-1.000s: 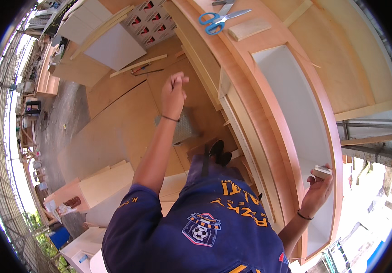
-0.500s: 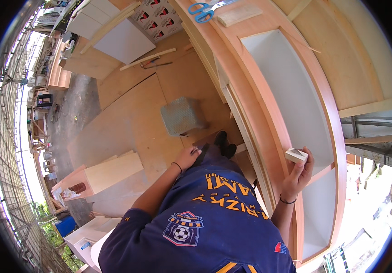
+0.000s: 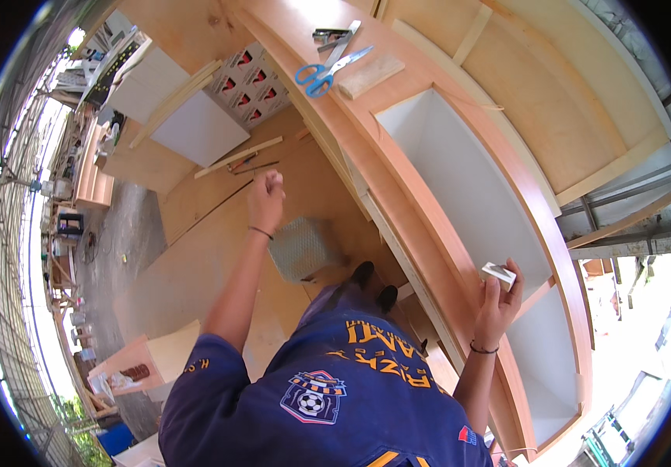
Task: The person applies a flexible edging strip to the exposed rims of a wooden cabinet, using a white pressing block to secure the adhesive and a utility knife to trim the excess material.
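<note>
Over the floor to the left, my left hand (image 3: 265,198) is raised with its fingers curled closed. Whatever it may hold is too small to make out. My right hand (image 3: 499,307) grips a small pale block (image 3: 498,274) with a greyish top, between thumb and fingers. It is held above the rim of a long wooden cabinet (image 3: 448,241) with white-lined compartments. Blue-handled scissors (image 3: 316,80) lie on the cabinet's far end, beside a flat piece of wood (image 3: 372,76) and a metal ruler-like strip (image 3: 342,43).
A patterned blue-green stool (image 3: 304,249) stands on the brown board floor, left of the cabinet. Wooden strips (image 3: 238,157) lie farther off, near white panels (image 3: 199,132). At the lower left is an open wooden box (image 3: 145,366). Wooden framed panels (image 3: 553,101) stand at the right.
My left hand has risen from beside my waist and reached forward over the floor. My right hand still holds the block above the cabinet. The view has shifted, showing more of the cabinet's far end.
</note>
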`<state>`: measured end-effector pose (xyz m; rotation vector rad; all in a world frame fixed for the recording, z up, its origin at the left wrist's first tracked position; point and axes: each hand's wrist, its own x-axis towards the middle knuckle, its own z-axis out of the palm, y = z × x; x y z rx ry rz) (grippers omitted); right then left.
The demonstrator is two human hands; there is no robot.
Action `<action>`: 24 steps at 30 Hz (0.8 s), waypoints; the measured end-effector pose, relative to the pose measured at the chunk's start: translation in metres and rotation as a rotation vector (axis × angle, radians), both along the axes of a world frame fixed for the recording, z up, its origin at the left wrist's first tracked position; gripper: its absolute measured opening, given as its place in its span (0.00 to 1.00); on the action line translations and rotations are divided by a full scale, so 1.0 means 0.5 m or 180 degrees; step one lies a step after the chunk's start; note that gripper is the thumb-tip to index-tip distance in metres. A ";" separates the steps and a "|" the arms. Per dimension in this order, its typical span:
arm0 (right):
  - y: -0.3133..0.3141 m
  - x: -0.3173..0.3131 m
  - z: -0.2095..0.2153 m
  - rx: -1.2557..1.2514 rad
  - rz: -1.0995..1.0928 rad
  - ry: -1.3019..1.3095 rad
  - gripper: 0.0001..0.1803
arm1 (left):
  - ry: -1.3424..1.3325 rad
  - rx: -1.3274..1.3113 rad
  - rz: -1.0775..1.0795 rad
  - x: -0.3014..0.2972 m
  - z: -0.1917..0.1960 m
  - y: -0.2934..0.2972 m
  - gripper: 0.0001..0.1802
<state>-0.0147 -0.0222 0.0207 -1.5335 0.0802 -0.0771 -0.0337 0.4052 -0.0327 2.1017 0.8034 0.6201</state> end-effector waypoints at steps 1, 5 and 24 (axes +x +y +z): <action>-0.001 0.001 -0.005 -0.0135 -0.0067 -0.0117 0.25 | -0.0017 0.0021 -0.0095 0.048 0.042 0.020 0.14; 0.019 0.003 -0.008 0.0010 -0.0266 -0.0138 0.26 | -0.0664 0.0358 -0.0155 0.244 0.078 0.212 0.16; 0.427 0.484 0.002 -0.0550 -0.0429 0.0321 0.20 | 0.0395 0.2030 -0.0068 0.822 0.042 0.392 0.16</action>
